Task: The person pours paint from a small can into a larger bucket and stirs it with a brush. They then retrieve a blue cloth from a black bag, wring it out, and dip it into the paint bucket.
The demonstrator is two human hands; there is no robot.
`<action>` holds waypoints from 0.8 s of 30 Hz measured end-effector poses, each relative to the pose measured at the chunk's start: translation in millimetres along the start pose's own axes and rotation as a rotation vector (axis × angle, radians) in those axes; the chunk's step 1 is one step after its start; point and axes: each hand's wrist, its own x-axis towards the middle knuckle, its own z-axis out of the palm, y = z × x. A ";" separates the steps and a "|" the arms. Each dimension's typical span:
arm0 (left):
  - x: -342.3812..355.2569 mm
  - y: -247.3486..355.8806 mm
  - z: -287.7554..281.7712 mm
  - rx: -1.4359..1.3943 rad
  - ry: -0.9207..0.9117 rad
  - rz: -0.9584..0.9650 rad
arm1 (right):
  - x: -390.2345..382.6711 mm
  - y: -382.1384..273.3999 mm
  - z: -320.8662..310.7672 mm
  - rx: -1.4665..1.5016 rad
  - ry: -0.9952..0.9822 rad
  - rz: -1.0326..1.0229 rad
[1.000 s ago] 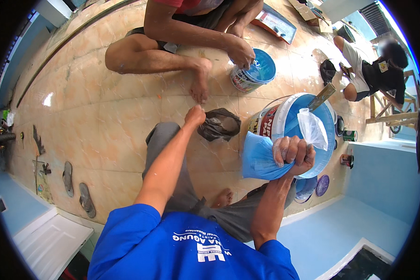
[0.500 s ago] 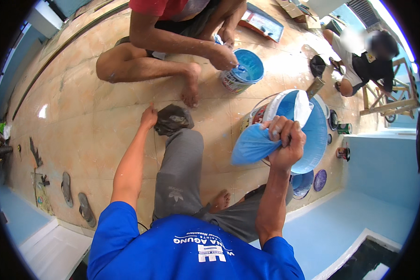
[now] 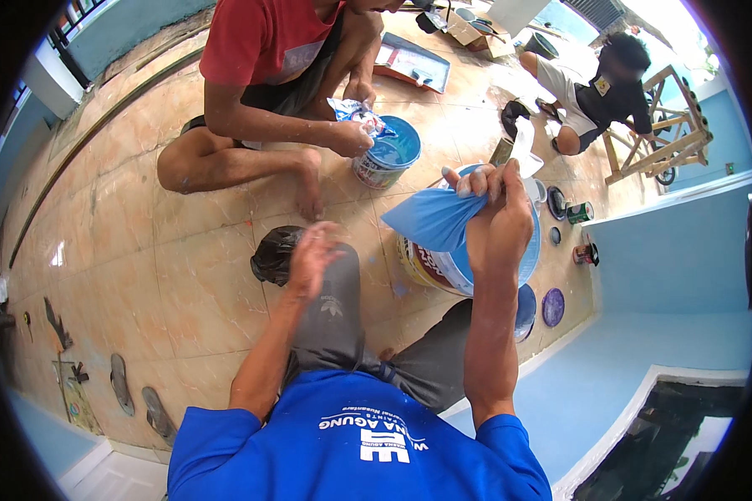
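Observation:
My right hand (image 3: 495,204) is closed round the gathered neck of a thin blue-and-white bag (image 3: 439,219). The bag's blue, bulging part hangs to the left of the fist, and a white end sticks up above it. Below is a large bucket (image 3: 533,250) with a pale blue inside; hand and bag hide much of its opening. My left hand (image 3: 312,260), smeared by motion, is over my knee with its fingers apart and no object visible in it. Beside it on the floor lies a crumpled black plastic bag (image 3: 274,255).
Across from me a person in a red shirt holds a blue-and-white packet (image 3: 363,117) over a smaller paint bucket (image 3: 384,159). A paint tray (image 3: 414,63) lies behind. Another person sits near a wooden frame (image 3: 668,138). Lids, cans and a purple lid (image 3: 553,307) stand at right, sandals (image 3: 121,384) at left.
My left hand has drawn back from beside the black bag towards my knee. The right hand still grips the blue-and-white bag. The other person's packet has come into fuller view above the smaller bucket.

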 end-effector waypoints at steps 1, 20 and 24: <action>-0.1 -3.5 33.7 -0.161 -0.078 -0.105 | 1.0 -1.8 0.6 0.063 0.011 0.018; 3.2 19.5 150.2 -0.278 -0.136 -0.140 | -7.4 21.9 -96.5 0.421 0.375 0.048; -0.9 18.8 147.5 -0.282 -0.070 -0.166 | -17.4 22.2 -90.4 0.406 0.370 0.053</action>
